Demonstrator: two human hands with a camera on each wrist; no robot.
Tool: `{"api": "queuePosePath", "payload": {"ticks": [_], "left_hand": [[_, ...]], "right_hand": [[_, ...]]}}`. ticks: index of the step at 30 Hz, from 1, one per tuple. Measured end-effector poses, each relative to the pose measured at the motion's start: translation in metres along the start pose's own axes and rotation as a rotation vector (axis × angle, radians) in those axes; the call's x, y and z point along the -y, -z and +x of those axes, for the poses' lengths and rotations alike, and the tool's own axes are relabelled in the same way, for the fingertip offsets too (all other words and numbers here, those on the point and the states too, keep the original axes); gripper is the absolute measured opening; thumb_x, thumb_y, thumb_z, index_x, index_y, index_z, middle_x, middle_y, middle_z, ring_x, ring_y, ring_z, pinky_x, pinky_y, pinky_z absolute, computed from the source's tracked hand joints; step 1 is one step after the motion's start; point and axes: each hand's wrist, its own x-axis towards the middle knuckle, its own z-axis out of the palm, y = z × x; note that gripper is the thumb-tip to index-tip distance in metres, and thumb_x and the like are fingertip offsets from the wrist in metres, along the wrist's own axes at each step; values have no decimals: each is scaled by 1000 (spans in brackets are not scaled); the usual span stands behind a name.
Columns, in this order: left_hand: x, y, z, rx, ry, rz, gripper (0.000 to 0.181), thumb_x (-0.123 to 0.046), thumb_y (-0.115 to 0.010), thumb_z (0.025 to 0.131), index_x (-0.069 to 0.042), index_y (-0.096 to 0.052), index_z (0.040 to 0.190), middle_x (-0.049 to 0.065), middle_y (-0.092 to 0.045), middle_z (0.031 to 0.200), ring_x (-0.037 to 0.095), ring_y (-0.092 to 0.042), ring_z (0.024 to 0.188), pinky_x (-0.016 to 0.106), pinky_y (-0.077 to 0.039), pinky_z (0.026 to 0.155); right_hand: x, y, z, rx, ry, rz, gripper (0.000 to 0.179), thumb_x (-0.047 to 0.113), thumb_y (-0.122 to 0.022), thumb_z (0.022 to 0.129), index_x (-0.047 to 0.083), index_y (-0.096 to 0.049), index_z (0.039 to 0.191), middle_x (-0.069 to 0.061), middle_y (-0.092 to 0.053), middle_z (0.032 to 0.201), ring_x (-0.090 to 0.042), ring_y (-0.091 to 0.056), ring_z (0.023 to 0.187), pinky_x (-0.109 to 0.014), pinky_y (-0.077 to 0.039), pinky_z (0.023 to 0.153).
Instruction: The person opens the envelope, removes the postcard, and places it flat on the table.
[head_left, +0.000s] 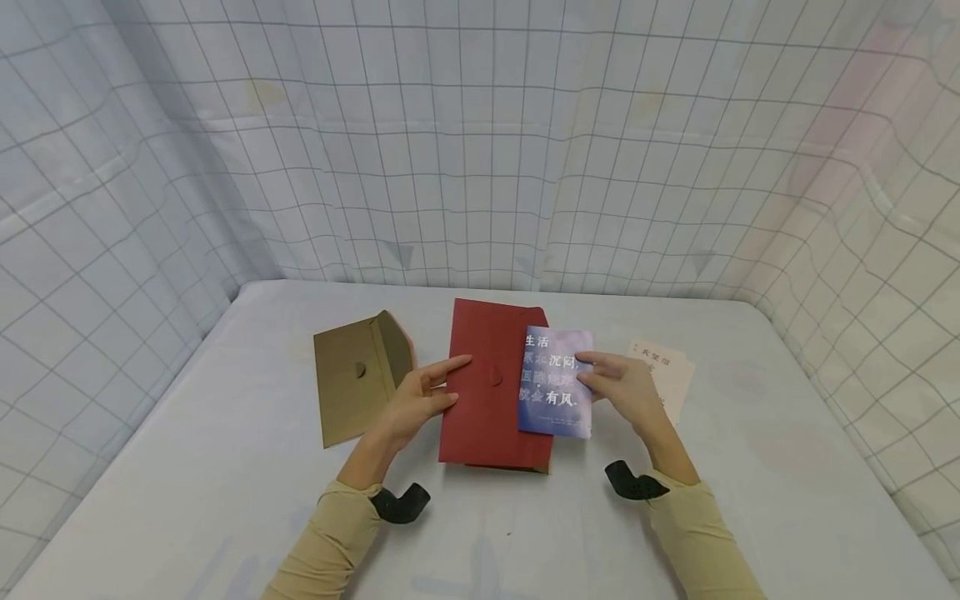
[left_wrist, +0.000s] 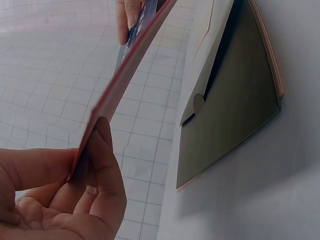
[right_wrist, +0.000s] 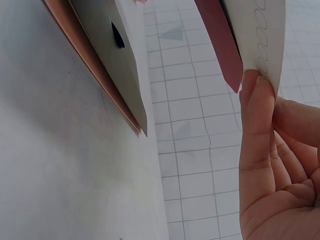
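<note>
My left hand (head_left: 408, 404) pinches the left edge of a red envelope (head_left: 480, 408) with a half-round tab on its front. In the left wrist view, the thumb and fingers clamp the edge of the red envelope (left_wrist: 112, 97), which is raised off the table. Between thumb and fingers, my right hand (head_left: 622, 383) holds a purple-blue card (head_left: 555, 408) with white printed characters by its right edge. The card overlaps the right side of the red envelope in the head view. Its pale back (right_wrist: 267, 35), seen in the right wrist view, carries a wavy line.
A gold-olive envelope (head_left: 341, 396) with an unfolded flap lies left of my left hand. Another gold edge (head_left: 536, 471) shows below the red envelope. Cream cards (head_left: 675, 375) with dark writing lie behind my right hand. White gridded curtains (head_left: 480, 150) enclose the white table (head_left: 225, 467).
</note>
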Motion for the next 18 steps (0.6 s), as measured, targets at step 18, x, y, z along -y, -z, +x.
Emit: {"api": "queuePosePath", "payload": {"ticks": [18], "left_hand": [[-1, 6, -1, -7, -1, -1, 55, 4, -47, 92, -11, -38, 144, 16, -40, 140, 1, -56, 78, 16, -45, 68]], "right_hand": [[-1, 3, 1, -18, -9, 8, 41, 19, -65, 88, 5, -59, 125, -23, -69, 102, -6, -67, 67, -19, -52, 73]]}}
